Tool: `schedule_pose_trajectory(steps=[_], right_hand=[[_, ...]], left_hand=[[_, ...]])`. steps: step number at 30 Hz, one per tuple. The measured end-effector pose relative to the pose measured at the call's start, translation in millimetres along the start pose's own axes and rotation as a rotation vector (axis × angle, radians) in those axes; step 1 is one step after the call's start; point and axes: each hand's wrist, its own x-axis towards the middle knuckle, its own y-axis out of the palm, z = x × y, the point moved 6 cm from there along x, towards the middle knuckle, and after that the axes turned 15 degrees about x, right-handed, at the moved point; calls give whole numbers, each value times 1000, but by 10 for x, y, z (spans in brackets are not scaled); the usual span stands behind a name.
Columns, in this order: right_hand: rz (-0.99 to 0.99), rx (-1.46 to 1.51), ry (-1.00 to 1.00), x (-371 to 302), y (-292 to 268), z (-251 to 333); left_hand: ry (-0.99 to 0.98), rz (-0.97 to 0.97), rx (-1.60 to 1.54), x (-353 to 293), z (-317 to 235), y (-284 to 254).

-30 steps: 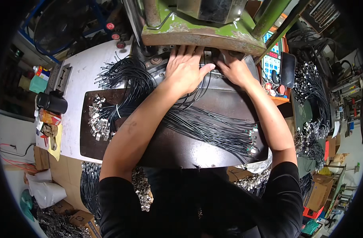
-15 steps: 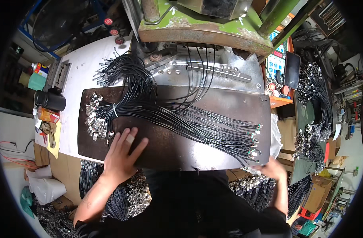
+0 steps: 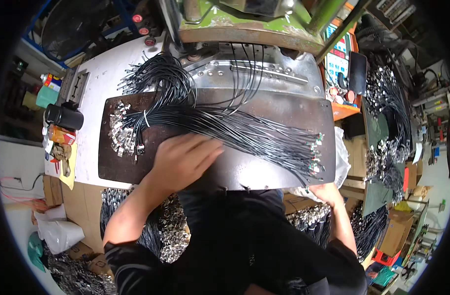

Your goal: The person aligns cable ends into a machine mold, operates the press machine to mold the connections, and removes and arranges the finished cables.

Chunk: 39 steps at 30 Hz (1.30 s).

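A bundle of black cables (image 3: 225,129) lies across a dark metal plate (image 3: 303,105), bound near its left end by a white tie (image 3: 146,118). Silver connectors (image 3: 121,135) cluster at that end; small green-and-white tips (image 3: 316,152) fan out at the right. My left hand (image 3: 185,160) is palm down at the bundle's near side, fingers stretched out toward the right and holding nothing visible. Beside the plate's near right corner is my right hand (image 3: 325,192), close to a few cable ends. Its fingers are partly hidden by the plate's edge, so their grip is unclear.
A green press (image 3: 254,34) stands behind the plate. More black cables (image 3: 158,73) curl at the back left. An orange control box (image 3: 340,73) is at the right. A black container (image 3: 65,119) stands at the left edge; several cable bundles (image 3: 311,219) hang below.
My left hand has moved right and forward, from the plate's front left to the middle of the bundle, its fingers closer together. My right hand has shifted slightly left. The view has tilted.
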Motion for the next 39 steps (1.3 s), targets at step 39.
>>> schedule_pose_trajectory(steps=[39], right_hand=[[331, 70, -561, 1337, 63, 1931]], left_hand=[[-163, 170, -1073, 1516, -229, 666]])
